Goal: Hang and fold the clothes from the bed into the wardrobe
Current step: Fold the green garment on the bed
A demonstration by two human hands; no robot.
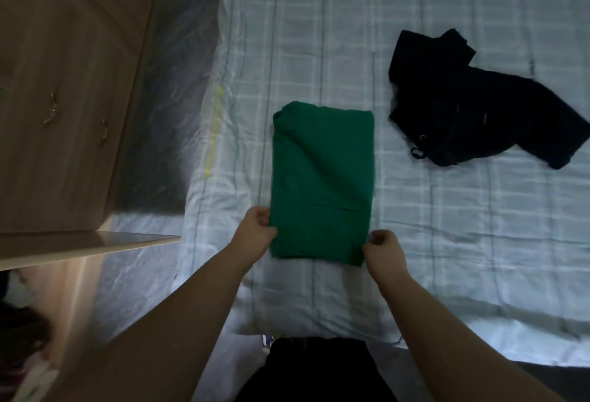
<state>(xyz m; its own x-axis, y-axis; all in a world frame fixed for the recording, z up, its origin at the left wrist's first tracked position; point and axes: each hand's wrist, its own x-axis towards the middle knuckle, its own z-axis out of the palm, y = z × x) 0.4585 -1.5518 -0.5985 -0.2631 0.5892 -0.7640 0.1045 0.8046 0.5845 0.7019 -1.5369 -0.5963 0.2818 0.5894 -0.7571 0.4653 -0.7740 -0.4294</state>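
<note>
A green garment (322, 178), folded into a long rectangle, lies on the bed (447, 226) in front of me. My left hand (255, 231) grips its near left edge with curled fingers. My right hand (383, 248) pinches its near right corner. A black garment (472, 105) lies unfolded and crumpled on the bed to the far right, untouched. The wooden wardrobe (64, 82) stands at the left, with its door (89, 247) swung open toward the bed.
The bed has a pale checked sheet and plastic wrap (178, 66) along its left side. The open wardrobe door juts out at the left near my left arm. Dark clothes (22, 338) show inside the wardrobe at the bottom left.
</note>
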